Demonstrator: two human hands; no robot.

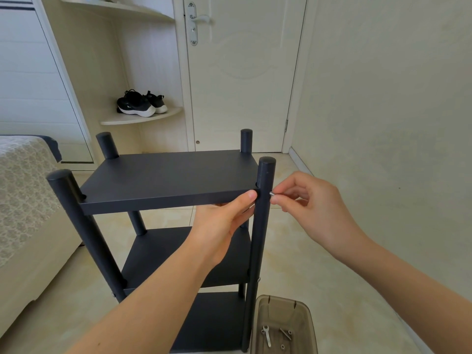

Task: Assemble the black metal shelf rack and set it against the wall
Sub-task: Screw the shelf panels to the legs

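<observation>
A pale room with a beige tiled floor [319, 264], a plain wall [383, 98] on the right and a cream door [242, 72] at the back. A bed [25, 200] with a patterned cover runs along the left, and beside the door a curved corner shelf [143, 118] holds a pair of black sneakers [139, 103].

In the middle of the floor stands the black rack [153, 249], upright on four round posts with three flat shelves, well out from the wall. Both of the person's arms reach to its near right corner. The left hand [224, 226] grips the top shelf [168, 175] there: thumb pressed on the front edge, fingers curled underneath, right against the front right post [263, 226]. On the outer side of that post the right hand [314, 208] pinches a small silver screw [271, 193] between thumb and forefinger. The screw's tip is at the post, level with the shelf edge; I can't tell whether it has entered a hole.

On the floor just beside the foot of that post sits a clear brownish tray [281, 302] with a little wrench [267, 337] and a few loose bits of hardware in it.
</observation>
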